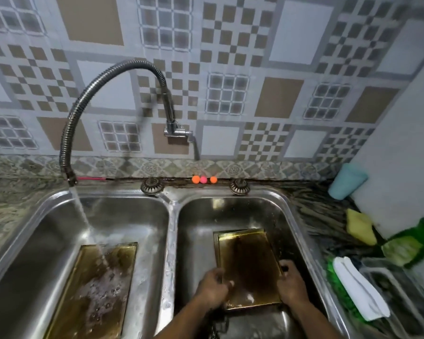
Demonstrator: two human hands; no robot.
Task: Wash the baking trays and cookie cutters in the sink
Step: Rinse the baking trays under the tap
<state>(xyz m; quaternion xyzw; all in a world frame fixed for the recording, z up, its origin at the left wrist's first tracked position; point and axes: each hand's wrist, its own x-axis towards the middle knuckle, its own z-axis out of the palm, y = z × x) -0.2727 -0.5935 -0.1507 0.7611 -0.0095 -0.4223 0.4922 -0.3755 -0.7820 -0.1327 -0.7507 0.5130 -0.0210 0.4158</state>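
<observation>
Hazards: the right-basin baking tray [249,260] is wet, thin sheet metal with a raised rim. If either grip loosens, it is likely to slide off the fingers and strike the steel sink [301,231] wall. Firm pressure on the rim edge could nick skin. Water from the flexible hose faucet [88,94] lands on the second baking tray [93,289], well left of the fingers, and may splash over the divider.

Grip state: left hand [213,287] fingers curl over the tray's left rim, and right hand [291,283] fingers clasp its right rim. The tray lies between both sets of fingers.

Materials: both trays are rectangular, brass-toned and stained dark brown. The basins are smooth and reflective. A porous yellow sponge [361,226] lies right of the right fingers. Cookie cutters cannot be made out
</observation>
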